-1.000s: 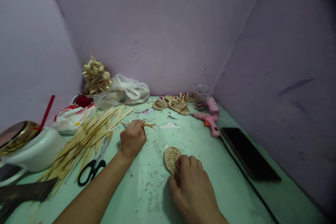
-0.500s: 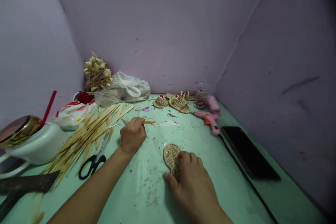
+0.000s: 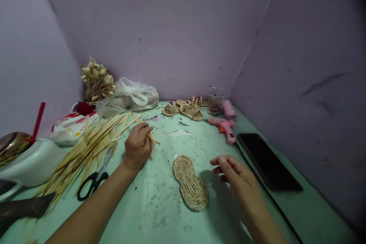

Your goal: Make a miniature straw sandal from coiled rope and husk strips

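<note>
A coiled, braided straw sole (image 3: 190, 183), shaped like a figure eight, lies flat on the green table between my hands. To its right, my right hand (image 3: 236, 175) hovers with fingers loosely curved and apart, holding nothing and casting a shadow. My left hand (image 3: 138, 143) is closed in a pinch on a dry straw strip (image 3: 153, 138), whose frayed end pokes out past the fingers. Left of that hand spreads a pile of flat straw strips (image 3: 94, 141). Black-handled scissors (image 3: 95, 181) rest beside the left forearm.
Small woven slippers (image 3: 191, 110) with red and white beads lie at the back. A pink glue gun (image 3: 224, 126), thread spool (image 3: 228, 109), clear tub (image 3: 215, 103) and phone (image 3: 268, 162) line the right. Plastic bag (image 3: 128, 97), husk bundle (image 3: 97, 80) and white cup (image 3: 31, 162) stand left.
My right hand has let go of the straw sole and lifted off to the right, so the whole sole shows. The left hand still grips its strip, now angled downward. The view has shifted slightly.
</note>
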`<state>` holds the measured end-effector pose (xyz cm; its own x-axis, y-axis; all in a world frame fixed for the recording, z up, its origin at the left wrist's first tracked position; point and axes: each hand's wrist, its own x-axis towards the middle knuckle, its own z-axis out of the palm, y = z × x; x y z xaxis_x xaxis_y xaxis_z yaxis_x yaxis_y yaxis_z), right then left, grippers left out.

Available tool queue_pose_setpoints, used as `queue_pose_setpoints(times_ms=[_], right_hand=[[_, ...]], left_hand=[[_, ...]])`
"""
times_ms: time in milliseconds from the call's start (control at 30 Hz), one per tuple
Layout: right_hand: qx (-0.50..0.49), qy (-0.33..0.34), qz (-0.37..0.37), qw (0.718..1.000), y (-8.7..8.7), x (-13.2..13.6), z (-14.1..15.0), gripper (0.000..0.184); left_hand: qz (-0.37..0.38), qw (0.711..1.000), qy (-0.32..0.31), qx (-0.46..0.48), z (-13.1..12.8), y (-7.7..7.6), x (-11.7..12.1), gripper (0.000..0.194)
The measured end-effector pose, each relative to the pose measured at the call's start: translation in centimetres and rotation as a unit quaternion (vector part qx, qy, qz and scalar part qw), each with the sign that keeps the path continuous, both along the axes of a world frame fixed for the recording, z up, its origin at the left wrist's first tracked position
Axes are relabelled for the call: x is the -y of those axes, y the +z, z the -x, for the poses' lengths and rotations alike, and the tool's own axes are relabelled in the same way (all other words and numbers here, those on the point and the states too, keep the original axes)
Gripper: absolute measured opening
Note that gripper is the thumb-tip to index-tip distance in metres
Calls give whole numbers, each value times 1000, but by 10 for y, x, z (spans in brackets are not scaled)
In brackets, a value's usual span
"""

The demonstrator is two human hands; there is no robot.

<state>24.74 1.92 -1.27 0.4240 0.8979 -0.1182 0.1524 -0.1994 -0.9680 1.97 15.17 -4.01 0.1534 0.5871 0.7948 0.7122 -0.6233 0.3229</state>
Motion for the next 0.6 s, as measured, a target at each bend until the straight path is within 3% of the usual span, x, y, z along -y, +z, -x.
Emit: queue_pose_setpoints(times_ms=[167, 267, 367, 600], right_hand=[[67, 75, 21, 995, -4, 1, 5, 28], [162, 124, 53, 977, -4, 2, 8, 25], [195, 158, 65, 966, -4, 4, 10, 25], [250, 144, 72, 955, -2, 4, 8, 19]], left_hand=[[-3, 1000, -18, 9, 3, 0, -3, 20], [13, 1000, -20, -1, 3, -2, -4, 22], [21, 1000, -15, -4, 3, -3, -5, 23], [20, 999, -20, -23, 1, -1, -4, 21]])
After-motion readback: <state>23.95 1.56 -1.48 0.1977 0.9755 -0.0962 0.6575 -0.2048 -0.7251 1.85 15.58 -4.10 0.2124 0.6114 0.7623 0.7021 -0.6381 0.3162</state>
